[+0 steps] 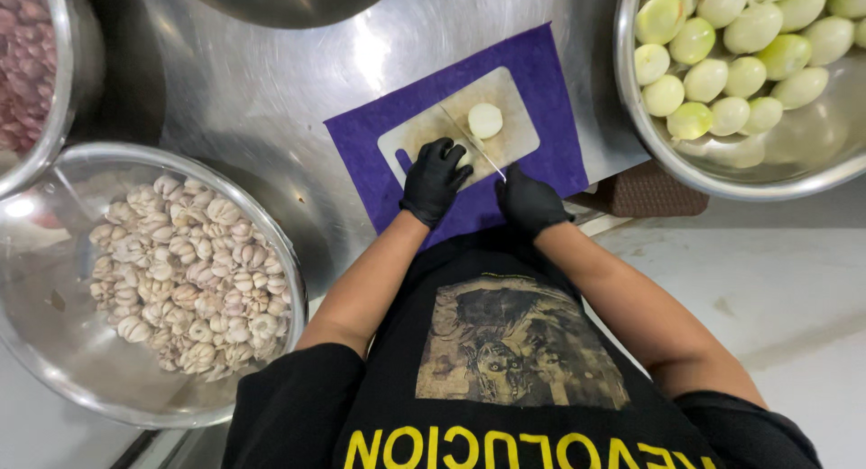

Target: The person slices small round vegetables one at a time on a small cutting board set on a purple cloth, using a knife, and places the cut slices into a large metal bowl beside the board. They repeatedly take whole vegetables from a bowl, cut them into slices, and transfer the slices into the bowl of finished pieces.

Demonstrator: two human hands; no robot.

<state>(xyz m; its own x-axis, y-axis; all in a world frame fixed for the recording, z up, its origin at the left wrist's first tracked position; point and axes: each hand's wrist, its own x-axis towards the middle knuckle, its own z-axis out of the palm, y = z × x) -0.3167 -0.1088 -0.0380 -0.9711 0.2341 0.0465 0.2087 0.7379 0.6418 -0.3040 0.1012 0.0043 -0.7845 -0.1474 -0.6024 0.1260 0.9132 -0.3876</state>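
A peeled onion half (485,120) lies on a clear board (514,135) on a purple mat (541,72), on the steel counter (262,90). The gloved left hand (434,178) presses on another piece (464,160) on the board. The gloved right hand (529,200) grips a knife (474,142), its blade lying between the two pieces. A bowl of peeled onions (722,72) sits at right, a bowl of garlic (185,271) at left
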